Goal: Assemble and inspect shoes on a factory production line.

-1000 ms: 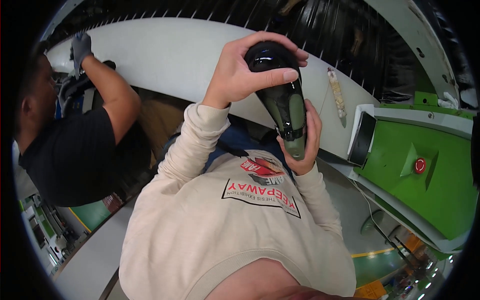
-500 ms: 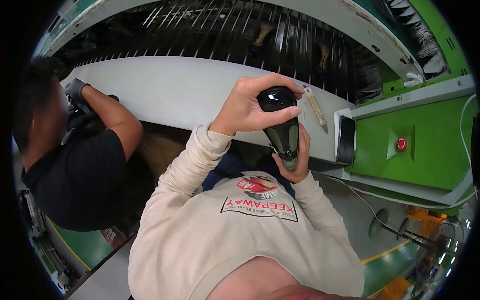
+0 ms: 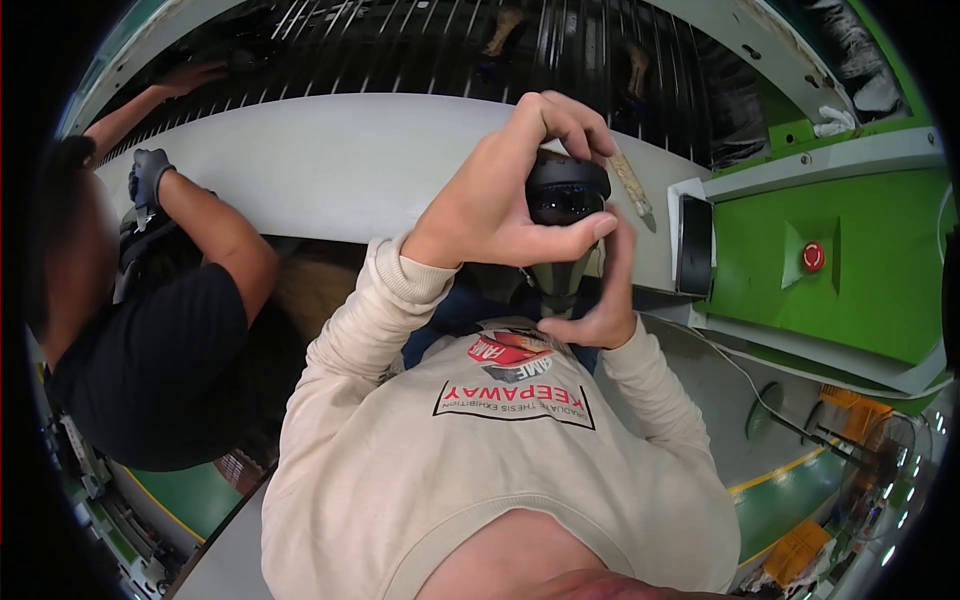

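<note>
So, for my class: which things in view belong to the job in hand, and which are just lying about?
Likely in the job:
black-and-green object
left hand, gripping its top
right hand, at its lower end

Apparently lying about:
slim tool, untouched on the white bench
crumpled white material by the green machine

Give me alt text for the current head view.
A bare left hand grips the thick end of a tapered black-and-olive object, a bare right hand its narrow end. Beyond is a long white worktable; a co-worker in a black shirt is at left, a green panel with a round red button at right.
</note>
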Available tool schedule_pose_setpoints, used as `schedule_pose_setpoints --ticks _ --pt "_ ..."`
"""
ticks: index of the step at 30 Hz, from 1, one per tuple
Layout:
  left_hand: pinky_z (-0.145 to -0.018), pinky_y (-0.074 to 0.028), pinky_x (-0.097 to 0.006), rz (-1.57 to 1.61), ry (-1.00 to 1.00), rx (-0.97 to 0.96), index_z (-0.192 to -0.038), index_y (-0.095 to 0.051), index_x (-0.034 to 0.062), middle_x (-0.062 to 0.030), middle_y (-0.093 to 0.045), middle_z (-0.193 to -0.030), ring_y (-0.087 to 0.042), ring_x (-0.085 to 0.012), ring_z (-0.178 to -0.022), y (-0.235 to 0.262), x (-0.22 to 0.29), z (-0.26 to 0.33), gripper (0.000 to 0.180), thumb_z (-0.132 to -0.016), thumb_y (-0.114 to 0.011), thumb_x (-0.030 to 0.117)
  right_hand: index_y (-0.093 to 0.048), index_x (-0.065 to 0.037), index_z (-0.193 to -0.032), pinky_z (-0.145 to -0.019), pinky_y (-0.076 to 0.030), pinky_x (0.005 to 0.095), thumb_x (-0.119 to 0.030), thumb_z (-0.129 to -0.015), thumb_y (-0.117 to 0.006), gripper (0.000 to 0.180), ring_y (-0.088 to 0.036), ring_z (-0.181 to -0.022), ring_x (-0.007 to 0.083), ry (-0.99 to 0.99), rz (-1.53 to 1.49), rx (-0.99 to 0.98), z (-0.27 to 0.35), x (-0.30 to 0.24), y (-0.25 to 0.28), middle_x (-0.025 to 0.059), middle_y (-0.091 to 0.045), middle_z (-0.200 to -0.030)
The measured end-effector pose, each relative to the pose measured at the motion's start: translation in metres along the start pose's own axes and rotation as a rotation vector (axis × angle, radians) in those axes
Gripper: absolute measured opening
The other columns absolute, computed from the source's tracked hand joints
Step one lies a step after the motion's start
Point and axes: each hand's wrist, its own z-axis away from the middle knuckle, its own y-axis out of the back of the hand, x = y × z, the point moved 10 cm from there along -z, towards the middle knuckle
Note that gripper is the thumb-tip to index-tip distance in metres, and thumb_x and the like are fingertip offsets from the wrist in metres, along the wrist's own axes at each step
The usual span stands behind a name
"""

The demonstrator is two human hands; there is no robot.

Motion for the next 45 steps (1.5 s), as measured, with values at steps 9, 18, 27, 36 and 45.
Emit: schedule_pose_setpoints --ticks 9,18,27,36,45 --pt "-0.087 -0.06 -0.033 -0.117 -0.06 0.052 -0.127 -0.069 0.0011 -0.0123 -0.074 -0.115 -0.075 -0.0247 -0.101 -0.008 -0.004 -0.005 0.054 -0.086 -0.096 0.023 -0.065 -0.005 -0.15 -0.114 -0.053 0.0452 -0.027 -0.072 -0.104 0.09 -0.061 -0.137 0.0375 0.291 0.021 0.17 -0.091 -0.076 0.058 0.0188 -0.06 -0.149" --pt "-0.095 -0.061 -0.032 0.175 0.194 0.105 -0.133 -0.068 -0.0047 -0.0124 -0.076 -0.117 -0.076 -0.021 -0.106 0.003 -0.03 0.004 0.055 -0.087 -0.093 0.014 -0.067 -0.008 -0.151 -0.115 -0.054 0.0417 -0.019 -0.069 -0.103 0.09 -0.067 -0.137 0.0319 0.237 -0.263 0.063 -0.115 -0.049 0.045 0.0141 -0.067 -0.154" --pt "-0.093 -0.062 -0.032 0.195 0.266 0.101 -0.129 -0.073 -0.0057 -0.0146 -0.078 -0.111 -0.077 -0.0223 -0.103 0.008 -0.044 -0.006 0.05 -0.085 -0.093 0.009 -0.072 -0.01 -0.144 -0.11 -0.058 0.0408 -0.005 -0.074 -0.096 0.074 -0.07 -0.135 0.0318 0.242 -0.517 0.076 -0.124 -0.028 0.039 0.0187 -0.065 -0.155" --pt "-0.087 -0.059 -0.03 0.172 0.309 0.143 -0.126 -0.076 -0.0058 -0.0103 -0.078 -0.107 -0.074 -0.0169 -0.096 0.016 -0.077 -0.019 0.045 -0.088 -0.091 0.012 -0.077 -0.008 -0.137 -0.109 -0.059 0.0409 -0.004 -0.074 -0.091 0.064 -0.073 -0.129 0.033 0.301 -0.384 0.163 -0.14 -0.006 0.049 0.0203 -0.069 -0.15" --pt "-0.093 -0.06 -0.032 0.229 0.4 0.143 -0.127 -0.076 -0.0062 -0.0122 -0.08 -0.11 -0.075 -0.0191 -0.102 0.011 -0.096 -0.036 0.044 -0.089 -0.089 0.012 -0.06 0.003 -0.151 -0.111 -0.057 0.0419 -0.006 -0.081 -0.092 0.077 -0.069 -0.136 0.0359 0.305 -0.466 0.246 -0.142 0.004 0.049 0.026 -0.06 -0.158"
